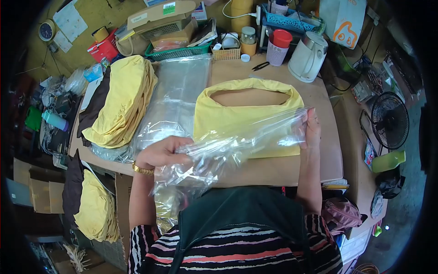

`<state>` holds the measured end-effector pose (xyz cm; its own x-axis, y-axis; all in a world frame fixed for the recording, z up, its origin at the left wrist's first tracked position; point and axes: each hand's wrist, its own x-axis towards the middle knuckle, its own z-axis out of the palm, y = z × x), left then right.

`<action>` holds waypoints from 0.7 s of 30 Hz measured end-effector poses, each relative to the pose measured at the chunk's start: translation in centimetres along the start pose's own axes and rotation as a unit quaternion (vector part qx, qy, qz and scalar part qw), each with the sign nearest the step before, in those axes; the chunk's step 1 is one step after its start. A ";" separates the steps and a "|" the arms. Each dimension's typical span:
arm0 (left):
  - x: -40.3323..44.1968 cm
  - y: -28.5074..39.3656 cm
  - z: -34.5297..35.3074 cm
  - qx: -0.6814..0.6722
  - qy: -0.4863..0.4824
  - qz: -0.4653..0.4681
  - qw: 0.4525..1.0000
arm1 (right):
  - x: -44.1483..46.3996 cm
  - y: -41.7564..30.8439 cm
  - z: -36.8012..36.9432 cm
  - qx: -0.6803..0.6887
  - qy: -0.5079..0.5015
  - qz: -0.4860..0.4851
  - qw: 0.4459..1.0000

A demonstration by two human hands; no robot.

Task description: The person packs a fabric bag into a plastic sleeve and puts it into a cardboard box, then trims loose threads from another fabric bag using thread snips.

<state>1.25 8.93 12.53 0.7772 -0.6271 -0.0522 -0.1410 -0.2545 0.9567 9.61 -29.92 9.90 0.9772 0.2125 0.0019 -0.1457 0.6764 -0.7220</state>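
- Left hand (pixel 166 153): closed, with a gold bracelet (pixel 143 169) worn at the wrist; the bunched end of a clear plastic bag (pixel 237 139) is gripped between thumb and fingers.
- Right hand (pixel 311 127): fingers curled in; the far edge of the same clear bag is held, the exact finger placement being partly obscured by glare.
- Clear plastic bag: stretched between the two hands, above the lower part of the yellow cloth bag; loose film is hung below the left hand.
- Yellow cloth bag (pixel 219 116): laid flat on the table (pixel 326 160), its handle loop pointed away from the person.
- Clear plastic sleeves (pixel 178 91): piled flat, left of the yellow cloth bag.
- Yellow cloth stack (pixel 125 98): set left of the sleeves, with dark brown cloth (pixel 96 102) placed beside it.
- Second yellow stack (pixel 95 208): seen lower, off the table's left side.
- White kettle (pixel 306 57): stood at the far right, near a lilac cup (pixel 275 55).
- Black snips (pixel 261 66): laid beyond the yellow cloth bag.
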 end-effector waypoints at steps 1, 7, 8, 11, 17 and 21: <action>-0.5 -0.5 -1.0 0.029 -0.041 -0.152 0.987 | 0.3 0.5 -2.4 0.096 -0.094 0.061 0.989; -2.4 -2.0 -2.7 -0.462 0.290 0.066 0.836 | -1.9 1.9 -3.0 -0.394 -0.376 0.137 0.827; -1.9 -1.8 -2.2 -0.331 0.201 0.021 0.922 | -1.5 1.8 -3.1 -0.395 -0.377 0.138 0.826; -1.2 -1.6 -1.5 0.016 0.009 -0.091 0.996 | -0.2 1.3 -2.6 0.127 -0.079 0.010 0.989; -1.8 -2.5 -1.4 -0.490 0.310 0.119 0.806 | -0.5 2.3 -2.0 -0.493 -0.352 0.297 0.738; -0.4 -1.4 1.2 -0.230 0.076 -0.022 0.970 | 1.2 3.6 -4.3 -0.154 -0.104 -0.081 0.979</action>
<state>0.40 8.68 10.91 0.8627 -0.4983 -0.0870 0.1559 0.0984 0.9829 10.96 -30.24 4.33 0.9267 0.2803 0.2504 0.0928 0.4748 -0.8752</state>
